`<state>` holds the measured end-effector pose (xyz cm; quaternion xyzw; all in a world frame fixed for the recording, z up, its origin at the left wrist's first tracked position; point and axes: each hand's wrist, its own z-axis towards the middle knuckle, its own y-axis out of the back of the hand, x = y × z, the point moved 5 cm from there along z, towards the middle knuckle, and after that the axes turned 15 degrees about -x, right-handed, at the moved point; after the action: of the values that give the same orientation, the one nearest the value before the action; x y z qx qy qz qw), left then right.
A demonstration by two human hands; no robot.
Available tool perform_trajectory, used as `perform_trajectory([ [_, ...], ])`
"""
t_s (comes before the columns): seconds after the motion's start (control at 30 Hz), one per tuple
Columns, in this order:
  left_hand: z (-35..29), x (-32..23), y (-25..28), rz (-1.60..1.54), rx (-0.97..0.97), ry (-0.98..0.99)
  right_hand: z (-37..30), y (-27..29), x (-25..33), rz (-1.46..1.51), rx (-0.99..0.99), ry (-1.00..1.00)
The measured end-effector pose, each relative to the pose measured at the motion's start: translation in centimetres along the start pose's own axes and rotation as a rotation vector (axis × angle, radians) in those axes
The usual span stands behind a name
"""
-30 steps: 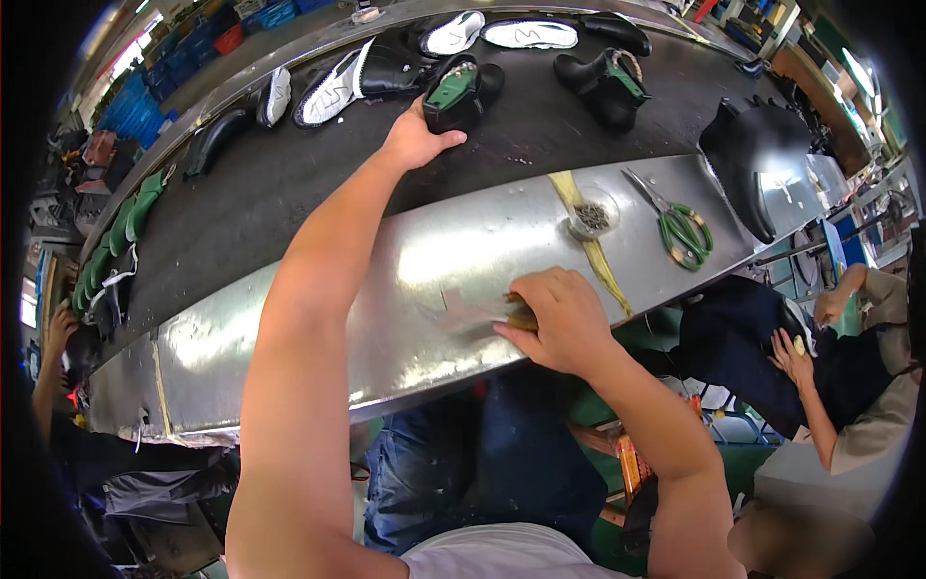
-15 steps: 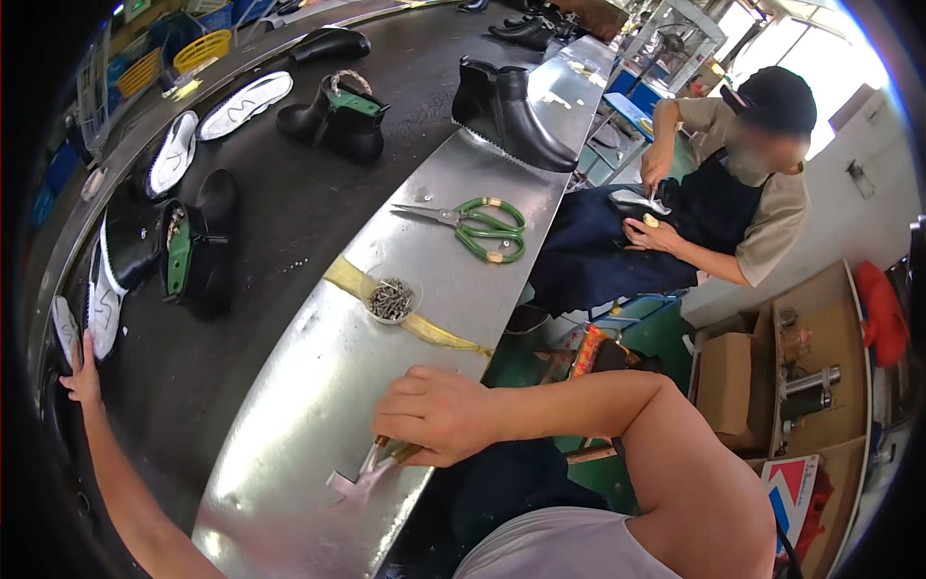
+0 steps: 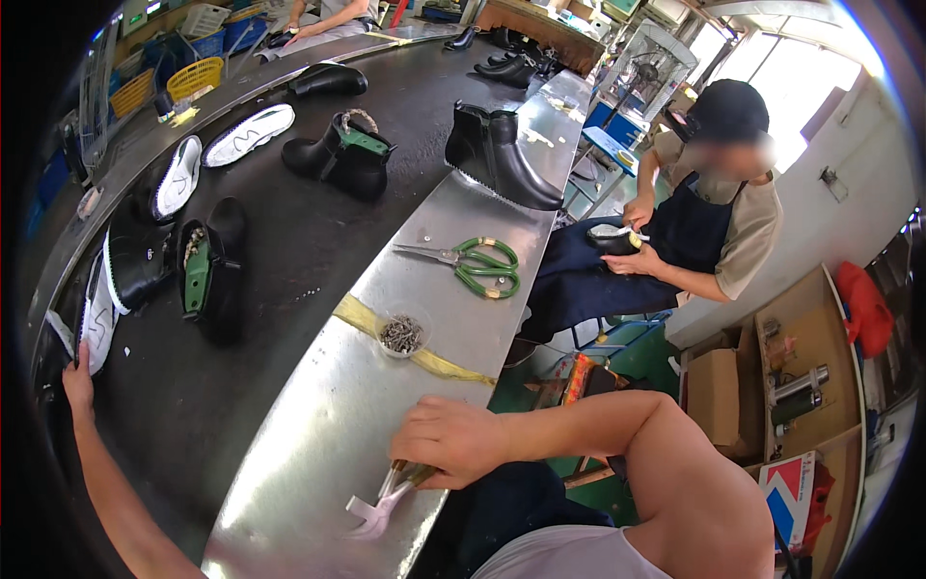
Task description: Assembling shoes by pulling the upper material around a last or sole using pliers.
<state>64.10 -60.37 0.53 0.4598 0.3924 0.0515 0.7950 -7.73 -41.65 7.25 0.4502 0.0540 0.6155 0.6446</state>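
At the far left, my left hand (image 3: 78, 383) closes on the near end of a black boot with a white sole (image 3: 99, 323); part of its fingers is hidden. My right hand (image 3: 449, 442) grips the handles of lasting pincers (image 3: 376, 509), their pale head low over the metal bench top (image 3: 289, 454). Beyond that hand, a clear dish of small nails (image 3: 400, 334) sits on a yellow strip (image 3: 446, 367). Farther up lie green-handled scissors (image 3: 473, 263). A black boot (image 3: 503, 154) stands at the bench edge.
Boots with green lasts (image 3: 200, 275) and white soles (image 3: 249, 134) lie on the dark belt (image 3: 289, 251). To the right, a seated co-worker (image 3: 719, 183) handles a shoe (image 3: 617, 237). Another person's arm (image 3: 328, 19) shows at the back. Wooden shelving (image 3: 810, 362) stands at the right.
My left hand has gone from spread fingers beside the white-soled boot to closing on its near end. My right hand and the pincers shift slightly right and down. The co-worker's hands have come lower.
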Motion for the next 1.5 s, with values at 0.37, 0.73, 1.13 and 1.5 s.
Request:
perform_trajectory([
  [0.37,-21.2,-8.3,10.3,0.083,-0.058,-0.012,-0.6,0.9,0.1,-0.073,-0.038,0.009],
  [0.73,-52.1,-9.5,31.5,0.01,-0.16,0.114,-0.9,-0.6,-1.3,-0.051,-0.175,0.02],
  [1.13,-57.8,-19.0,24.3,0.458,-0.046,-0.083,-20.9,-2.7,7.1,0.418,0.069,-0.744],
  [1.5,-47.2,-18.1,19.0,0.343,0.439,-0.068,-27.5,-2.3,10.5,0.605,0.35,-0.953],
])
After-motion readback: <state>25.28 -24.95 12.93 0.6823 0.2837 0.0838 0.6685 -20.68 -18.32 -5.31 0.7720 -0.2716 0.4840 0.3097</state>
